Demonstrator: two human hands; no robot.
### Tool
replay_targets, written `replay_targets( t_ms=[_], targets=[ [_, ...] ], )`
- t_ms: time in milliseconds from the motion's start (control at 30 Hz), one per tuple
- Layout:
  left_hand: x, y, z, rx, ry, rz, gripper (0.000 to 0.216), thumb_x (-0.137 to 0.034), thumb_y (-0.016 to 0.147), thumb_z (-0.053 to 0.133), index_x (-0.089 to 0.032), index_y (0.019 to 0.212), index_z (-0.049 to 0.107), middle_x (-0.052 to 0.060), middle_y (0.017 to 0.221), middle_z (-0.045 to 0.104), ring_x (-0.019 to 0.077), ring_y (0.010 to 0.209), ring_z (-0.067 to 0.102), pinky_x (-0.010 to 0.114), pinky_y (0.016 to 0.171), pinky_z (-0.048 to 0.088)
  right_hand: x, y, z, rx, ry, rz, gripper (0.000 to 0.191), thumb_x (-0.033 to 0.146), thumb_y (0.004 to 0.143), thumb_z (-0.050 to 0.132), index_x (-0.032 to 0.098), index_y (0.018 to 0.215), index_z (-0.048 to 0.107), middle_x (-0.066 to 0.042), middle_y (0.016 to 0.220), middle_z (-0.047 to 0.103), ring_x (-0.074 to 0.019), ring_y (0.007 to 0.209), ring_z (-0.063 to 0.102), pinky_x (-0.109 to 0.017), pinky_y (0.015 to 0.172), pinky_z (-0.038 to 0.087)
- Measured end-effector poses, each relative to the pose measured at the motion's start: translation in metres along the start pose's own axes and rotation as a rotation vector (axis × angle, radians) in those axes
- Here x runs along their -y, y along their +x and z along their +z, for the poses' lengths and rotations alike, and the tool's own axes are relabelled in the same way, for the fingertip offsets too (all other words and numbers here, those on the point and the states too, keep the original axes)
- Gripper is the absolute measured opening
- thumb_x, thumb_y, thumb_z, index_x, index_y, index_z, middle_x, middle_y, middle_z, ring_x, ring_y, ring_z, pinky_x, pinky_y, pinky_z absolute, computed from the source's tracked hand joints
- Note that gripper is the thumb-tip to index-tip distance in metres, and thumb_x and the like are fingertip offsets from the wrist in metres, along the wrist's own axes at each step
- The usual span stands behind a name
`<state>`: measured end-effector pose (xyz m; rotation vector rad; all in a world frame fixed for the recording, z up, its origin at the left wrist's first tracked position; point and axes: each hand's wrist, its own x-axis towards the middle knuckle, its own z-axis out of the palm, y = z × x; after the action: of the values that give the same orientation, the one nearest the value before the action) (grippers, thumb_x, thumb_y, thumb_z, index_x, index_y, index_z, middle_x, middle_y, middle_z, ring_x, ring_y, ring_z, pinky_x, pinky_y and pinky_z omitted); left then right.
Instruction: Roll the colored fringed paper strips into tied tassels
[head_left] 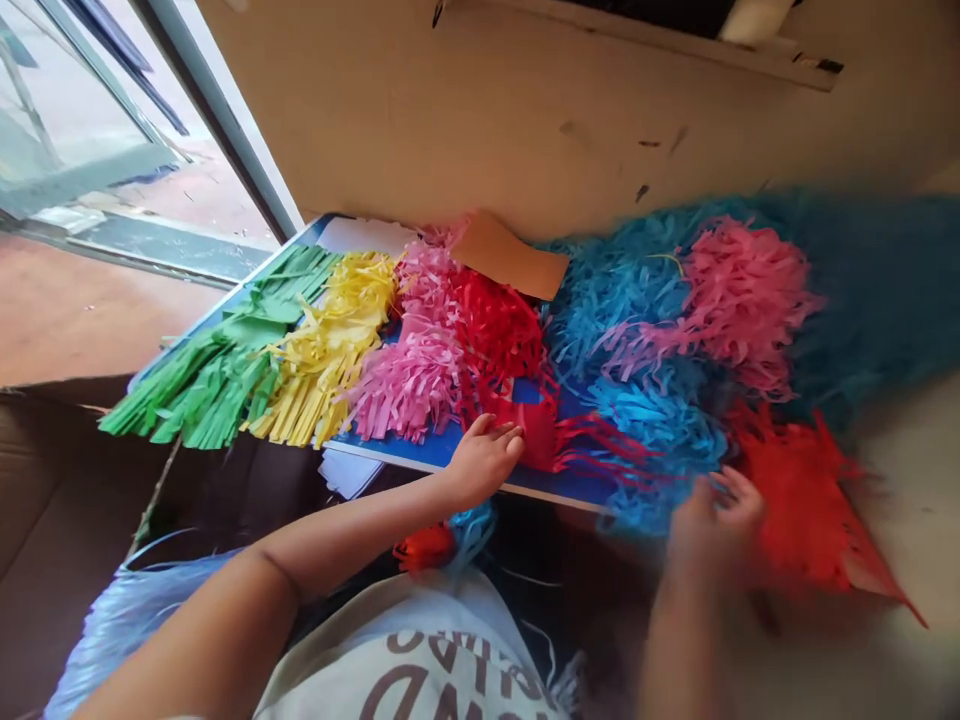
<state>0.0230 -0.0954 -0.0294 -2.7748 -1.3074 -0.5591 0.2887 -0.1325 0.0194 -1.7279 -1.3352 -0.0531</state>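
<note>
My left hand (pixel 487 458) rests at the table's front edge, its fingers curled over the uncut band of a red fringed paper (pixel 534 432). Thin red strips fan out from that band to the right, across the blue tabletop and some blue fringe (pixel 660 420). Near the strips' far ends is my right hand (pixel 718 515), blurred, with thumb and fingers drawn together. Whether a strip is between those fingertips is too smeared to see. Just right of it lies a bundle of orange-red fringed paper (pixel 799 500).
Green fringe (pixel 217 370), yellow fringe (pixel 330 350), pink fringe (pixel 420 375) and red shredded paper (pixel 499 325) cover the blue table (pixel 431 450). A brown card piece (pixel 514 258) lies behind. More pink paper (pixel 746 300) tops the blue heap. A cardboard box (pixel 60 500) stands front left.
</note>
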Motion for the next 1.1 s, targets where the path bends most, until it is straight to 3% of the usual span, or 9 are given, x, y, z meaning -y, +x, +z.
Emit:
replay_targets(
  t_ms=[33,100,167,233,333,433,600,767,1100],
  targets=[
    [-0.002,0.0,0.003,0.015,-0.014,0.004,0.022,-0.01,0.096,0.043,-0.017,0.108,0.059,0.007,0.124,0.07,0.0189,0.119,0.064,0.041,0.108,0.036,0.001,-0.009,-0.002,0.001,-0.026,-0.08,0.04,0.038,0.099,0.037,0.016,0.127,0.055,-0.016,0.105,0.068,-0.0292,0.097,0.066,-0.046,0.085,0.052],
    [-0.004,0.001,0.004,0.038,-0.04,0.008,0.021,-0.012,0.097,0.043,-0.017,0.109,0.059,0.008,0.127,0.068,0.0206,0.121,0.062,0.043,0.108,0.035,0.01,-0.029,0.008,0.133,-0.056,-0.348,0.042,0.035,0.095,0.05,0.017,0.133,0.052,-0.018,0.116,0.067,-0.0306,0.108,0.064,-0.048,0.095,0.048],
    [-0.003,-0.001,0.0,0.059,-0.064,0.006,0.021,-0.014,0.097,0.043,-0.016,0.11,0.059,0.008,0.126,0.068,0.0215,0.121,0.062,0.044,0.108,0.034,0.02,-0.044,0.031,0.415,-0.044,-0.628,0.045,0.031,0.092,0.056,0.018,0.135,0.05,-0.016,0.127,0.065,-0.0301,0.118,0.061,-0.051,0.105,0.041],
    [0.001,-0.005,-0.006,0.09,-0.091,-0.002,0.02,-0.014,0.096,0.044,-0.016,0.109,0.06,0.008,0.118,0.072,0.021,0.116,0.064,0.044,0.109,0.033,0.022,-0.049,0.055,0.607,0.01,-0.754,0.034,0.021,0.095,0.05,0.02,0.128,0.057,-0.011,0.128,0.066,-0.0264,0.121,0.06,-0.051,0.109,0.037],
    [0.017,-0.01,-0.016,0.123,-0.139,-0.059,0.021,-0.012,0.094,0.045,-0.017,0.104,0.062,0.006,0.101,0.075,0.0198,0.104,0.068,0.044,0.107,0.032,0.01,-0.037,0.075,0.676,0.081,-0.686,0.029,0.015,0.097,0.043,0.023,0.11,0.068,-0.005,0.113,0.074,-0.0212,0.111,0.067,-0.044,0.1,0.042],
    [0.034,-0.007,-0.022,0.132,-0.208,-0.193,0.019,-0.017,0.093,0.049,-0.019,0.1,0.065,0.004,0.091,0.075,0.0195,0.093,0.068,0.041,0.097,0.037,-0.003,-0.02,0.081,0.702,0.111,-0.445,0.025,0.033,0.097,0.05,0.025,0.1,0.073,-0.005,0.1,0.076,-0.0217,0.096,0.071,-0.038,0.088,0.048],
    [0.042,0.014,-0.018,0.204,-0.234,-0.473,0.028,-0.042,0.091,0.057,-0.018,0.08,0.067,0.006,0.073,0.07,0.0218,0.078,0.066,0.036,0.078,0.039,0.006,-0.007,0.095,0.653,0.091,-0.047,0.045,0.06,0.089,0.051,0.022,0.089,0.075,-0.006,0.081,0.076,-0.023,0.072,0.069,-0.033,0.069,0.05],
    [0.035,0.025,-0.011,0.191,-0.117,-0.559,0.029,-0.044,0.09,0.056,-0.018,0.086,0.069,0.007,0.071,0.069,0.0243,0.076,0.065,0.041,0.082,0.037,0.02,-0.004,0.108,0.604,-0.036,-0.074,0.05,0.063,0.09,0.048,0.02,0.084,0.074,-0.008,0.081,0.074,-0.022,0.072,0.066,-0.03,0.065,0.044],
    [0.033,0.03,-0.004,0.21,-0.082,-0.558,0.019,-0.032,0.085,0.055,-0.018,0.075,0.064,0.006,0.065,0.066,0.0252,0.076,0.063,0.042,0.08,0.035,0.021,-0.003,0.111,0.568,-0.144,-0.095,0.05,0.06,0.092,0.047,0.02,0.08,0.074,-0.009,0.082,0.073,-0.0205,0.069,0.063,-0.029,0.063,0.039]
  ],
)
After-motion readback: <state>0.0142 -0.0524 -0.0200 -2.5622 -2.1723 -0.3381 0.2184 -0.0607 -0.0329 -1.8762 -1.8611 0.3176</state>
